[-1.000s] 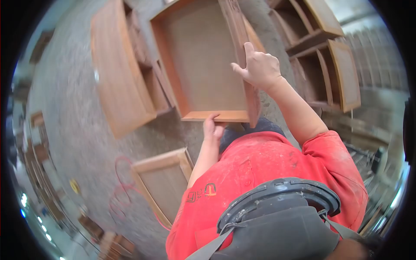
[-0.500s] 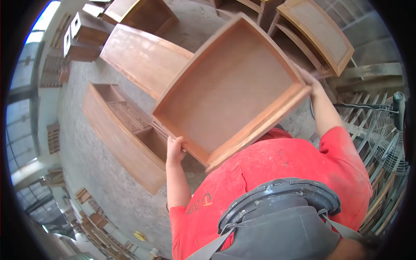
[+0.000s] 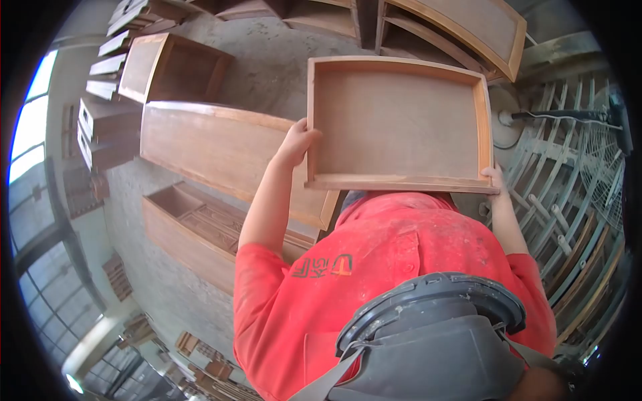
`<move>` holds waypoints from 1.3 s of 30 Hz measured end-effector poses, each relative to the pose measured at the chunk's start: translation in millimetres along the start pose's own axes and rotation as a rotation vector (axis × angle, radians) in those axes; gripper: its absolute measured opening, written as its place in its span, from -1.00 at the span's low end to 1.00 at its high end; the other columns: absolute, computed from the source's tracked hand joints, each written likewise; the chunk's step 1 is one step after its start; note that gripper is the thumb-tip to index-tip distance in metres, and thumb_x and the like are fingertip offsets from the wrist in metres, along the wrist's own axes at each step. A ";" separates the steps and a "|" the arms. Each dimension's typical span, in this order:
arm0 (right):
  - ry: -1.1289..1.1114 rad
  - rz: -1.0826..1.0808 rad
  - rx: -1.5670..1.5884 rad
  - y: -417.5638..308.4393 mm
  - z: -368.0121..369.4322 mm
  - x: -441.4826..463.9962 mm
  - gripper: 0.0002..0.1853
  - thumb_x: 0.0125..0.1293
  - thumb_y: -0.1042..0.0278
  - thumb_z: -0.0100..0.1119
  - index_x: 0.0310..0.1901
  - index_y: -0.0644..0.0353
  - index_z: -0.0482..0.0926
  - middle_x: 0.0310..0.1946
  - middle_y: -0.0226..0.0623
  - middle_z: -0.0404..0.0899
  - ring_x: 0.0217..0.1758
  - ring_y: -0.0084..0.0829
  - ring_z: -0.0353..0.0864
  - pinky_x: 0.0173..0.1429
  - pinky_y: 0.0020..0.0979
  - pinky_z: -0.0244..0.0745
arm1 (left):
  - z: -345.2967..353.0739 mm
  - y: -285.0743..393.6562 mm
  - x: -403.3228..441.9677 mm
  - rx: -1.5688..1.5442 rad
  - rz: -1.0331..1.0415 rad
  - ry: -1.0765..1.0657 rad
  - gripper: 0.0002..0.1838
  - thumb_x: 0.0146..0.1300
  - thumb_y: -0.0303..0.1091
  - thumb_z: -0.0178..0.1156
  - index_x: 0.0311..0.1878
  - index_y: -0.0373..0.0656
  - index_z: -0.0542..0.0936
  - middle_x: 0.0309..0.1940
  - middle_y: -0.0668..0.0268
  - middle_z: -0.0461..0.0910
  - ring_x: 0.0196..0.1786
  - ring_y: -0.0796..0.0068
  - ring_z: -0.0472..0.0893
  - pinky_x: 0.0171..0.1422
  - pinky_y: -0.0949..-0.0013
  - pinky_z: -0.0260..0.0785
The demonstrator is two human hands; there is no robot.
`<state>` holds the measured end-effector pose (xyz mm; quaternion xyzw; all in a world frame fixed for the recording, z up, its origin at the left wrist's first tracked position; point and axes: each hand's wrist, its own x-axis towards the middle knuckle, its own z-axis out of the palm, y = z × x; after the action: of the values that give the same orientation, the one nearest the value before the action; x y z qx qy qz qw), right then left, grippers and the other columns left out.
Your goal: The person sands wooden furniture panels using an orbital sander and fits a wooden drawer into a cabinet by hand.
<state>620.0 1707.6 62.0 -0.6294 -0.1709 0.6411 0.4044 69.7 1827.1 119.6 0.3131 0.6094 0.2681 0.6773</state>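
A wooden drawer (image 3: 400, 123) is held up in front of my red shirt, its hollow side facing me. My left hand (image 3: 299, 143) grips its left side, the thumb over the edge. At the lower right corner, my right hand (image 3: 495, 178) is closed on the drawer, with part of the fingers hidden behind it. The drawer's thicker front board (image 3: 401, 184) runs along the bottom, close to my body. Behind my left arm lies a long wooden panel-topped piece (image 3: 214, 137).
A long open wooden carcass (image 3: 190, 230) lies on the concrete floor (image 3: 134, 200) at left. Cabinets (image 3: 461, 33) stand at the back, with stacked drawers (image 3: 110, 127) at far left. To the right are a metal rack (image 3: 535, 174) and a fan (image 3: 602, 167).
The drawer has turned from a slant to nearly level and shifted right. Both hands kept hold of it; my left hand rose and my right hand lowered. The view has turned too.
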 end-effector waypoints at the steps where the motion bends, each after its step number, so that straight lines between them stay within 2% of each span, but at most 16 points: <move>1: 0.020 0.003 0.012 11.2 -3.5 -4.5 -0.19 -0.11 0.53 0.09 0.35 0.22 0.25 0.05 -0.20 0.46 0.12 -0.25 0.50 0.19 -0.32 0.45 | 3.4 7.9 25.0 0.134 -0.028 -0.052 -0.62 0.12 -0.52 0.09 0.06 -0.26 0.51 -0.27 0.27 0.60 -0.28 0.47 0.59 -0.25 0.38 0.46; 5: 0.222 0.028 0.116 44.7 -5.0 -5.3 -0.19 -0.13 0.55 0.04 0.33 0.22 0.26 0.04 -0.22 0.47 0.12 -0.26 0.51 0.17 -0.31 0.48 | 50.5 53.3 100.4 0.492 -0.181 -0.031 -0.64 0.13 -0.49 0.06 0.04 -0.22 0.53 -0.26 0.17 0.63 -0.23 0.34 0.64 -0.20 0.29 0.51; 7: 0.270 0.066 0.211 57.7 -7.8 -0.9 -0.21 -0.10 0.56 0.04 0.33 0.21 0.26 0.04 -0.24 0.46 0.11 -0.25 0.51 0.15 -0.31 0.48 | 66.7 54.2 135.4 0.807 0.018 0.031 -0.62 0.12 -0.46 0.04 0.05 -0.16 0.55 -0.24 0.05 0.64 -0.20 0.14 0.67 -0.20 0.20 0.52; 8: 0.275 0.082 0.212 55.2 -4.9 2.7 -0.21 -0.10 0.56 0.04 0.33 0.21 0.26 0.04 -0.24 0.46 0.11 -0.25 0.51 0.15 -0.31 0.48 | 73.2 50.6 168.7 0.905 0.061 0.029 -0.62 0.11 -0.38 0.07 0.05 -0.10 0.57 -0.18 -0.04 0.64 -0.12 -0.06 0.64 -0.09 0.09 0.51; 11: 0.363 0.135 0.249 42.3 5.8 38.9 -0.25 -0.06 0.57 0.04 0.32 0.19 0.26 0.04 -0.24 0.45 0.10 -0.25 0.51 0.14 -0.31 0.48 | 99.8 45.4 250.8 0.969 0.229 0.128 -0.62 0.10 -0.34 0.10 0.04 -0.06 0.60 -0.13 -0.04 0.63 -0.07 -0.11 0.61 0.01 0.06 0.48; 12: 0.346 0.126 0.278 42.3 7.5 51.8 -0.28 -0.01 0.56 0.05 0.31 0.16 0.27 0.00 -0.27 0.46 0.05 -0.30 0.52 0.08 -0.33 0.49 | 109.4 46.9 270.7 0.978 0.213 0.122 -0.62 0.10 -0.34 0.10 0.04 -0.06 0.60 -0.13 -0.04 0.63 -0.07 -0.11 0.61 0.01 0.06 0.48; 14: 0.330 0.131 0.305 41.3 7.8 76.0 -0.32 0.03 0.55 0.05 0.30 0.13 0.28 -0.04 -0.29 0.46 -0.01 -0.34 0.53 0.01 -0.36 0.50 | 130.6 62.4 297.7 0.869 0.216 0.208 -0.63 0.12 -0.29 0.12 0.03 -0.02 0.63 -0.11 0.00 0.64 -0.02 -0.07 0.60 0.08 0.06 0.45; 16: 0.376 0.200 0.290 40.7 6.2 99.5 -0.26 -0.01 0.61 0.03 0.33 0.15 0.22 0.06 -0.23 0.42 0.12 -0.26 0.48 0.14 -0.31 0.46 | 141.1 79.1 323.3 0.864 0.189 0.187 -0.63 0.12 -0.29 0.13 0.04 0.00 0.63 -0.11 0.01 0.65 -0.01 -0.06 0.60 0.10 0.07 0.45; 21: 0.383 0.285 0.334 29.6 17.3 144.2 -0.29 0.02 0.62 0.02 0.31 0.10 0.23 0.01 -0.25 0.41 0.09 -0.27 0.47 0.11 -0.29 0.46 | 141.7 87.2 366.2 0.824 0.141 0.243 -0.59 0.13 -0.28 0.18 0.10 0.04 0.63 -0.11 0.05 0.66 0.01 0.01 0.62 0.12 0.12 0.45; 27: 0.432 0.276 0.358 21.4 36.1 182.9 -0.29 0.02 0.64 0.01 0.31 0.10 0.23 0.00 -0.25 0.41 0.07 -0.27 0.47 0.11 -0.29 0.46 | 131.1 96.2 409.0 0.653 0.230 0.218 -0.56 0.13 -0.31 0.19 0.15 0.01 0.61 -0.14 0.05 0.68 -0.03 0.09 0.66 0.06 0.22 0.46; 31: 0.416 0.253 0.370 28.6 32.0 188.0 -0.30 0.04 0.64 0.01 0.31 0.14 0.22 -0.01 -0.22 0.42 0.05 -0.25 0.49 0.08 -0.29 0.49 | 130.7 104.9 409.7 0.752 0.252 0.174 -0.56 0.13 -0.31 0.20 0.13 -0.06 0.61 -0.18 0.05 0.69 -0.06 0.09 0.67 0.03 0.21 0.46; 33: 0.452 0.242 0.387 23.0 35.7 186.0 -0.31 0.05 0.64 0.00 0.32 0.19 0.22 -0.01 -0.21 0.42 0.05 -0.25 0.49 0.08 -0.31 0.49 | 121.6 92.9 408.5 0.768 0.403 0.151 -0.58 0.14 -0.30 0.20 0.11 -0.11 0.61 -0.21 0.04 0.68 -0.07 0.08 0.66 0.02 0.20 0.46; 36: 0.482 0.231 0.315 24.1 27.1 188.9 -0.33 0.06 0.61 0.04 0.31 0.23 0.25 0.00 -0.21 0.45 0.05 -0.29 0.51 0.09 -0.34 0.46 | 116.1 85.6 403.8 0.774 0.386 0.152 -0.64 0.22 -0.35 0.22 0.07 -0.26 0.59 -0.20 0.07 0.70 -0.12 0.30 0.69 0.00 0.33 0.46; 37: 0.470 0.200 0.292 22.6 25.5 190.9 -0.35 0.08 0.55 0.10 0.29 0.24 0.27 0.00 -0.21 0.47 0.07 -0.31 0.51 0.10 -0.33 0.46 | 127.8 96.4 392.9 0.675 0.296 0.131 -0.65 0.25 -0.36 0.23 0.06 -0.31 0.59 -0.21 0.14 0.70 -0.14 0.52 0.65 -0.04 0.42 0.45; 38: 0.464 0.173 0.269 22.1 23.3 191.5 -0.37 0.11 0.49 0.16 0.28 0.24 0.29 -0.01 -0.20 0.48 0.10 -0.32 0.51 0.11 -0.32 0.45 | 122.1 92.6 398.7 0.800 0.231 0.149 -0.68 0.26 -0.35 0.21 0.03 -0.31 0.60 -0.26 0.17 0.69 -0.19 0.60 0.60 -0.09 0.46 0.43; 39: 0.475 0.176 0.252 20.4 21.7 192.5 -0.37 0.13 0.43 0.21 0.29 0.26 0.30 0.03 -0.18 0.49 0.12 -0.33 0.51 0.13 -0.32 0.44 | 121.1 92.5 399.8 0.809 0.282 0.096 -0.75 0.29 -0.36 0.18 -0.07 -0.33 0.60 -0.35 0.22 0.66 -0.28 0.60 0.56 -0.16 0.43 0.42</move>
<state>616.3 1842.6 -78.3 -0.7194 0.0649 0.5242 0.4511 237.2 2174.0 -66.5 0.6207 0.6476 0.1118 0.4277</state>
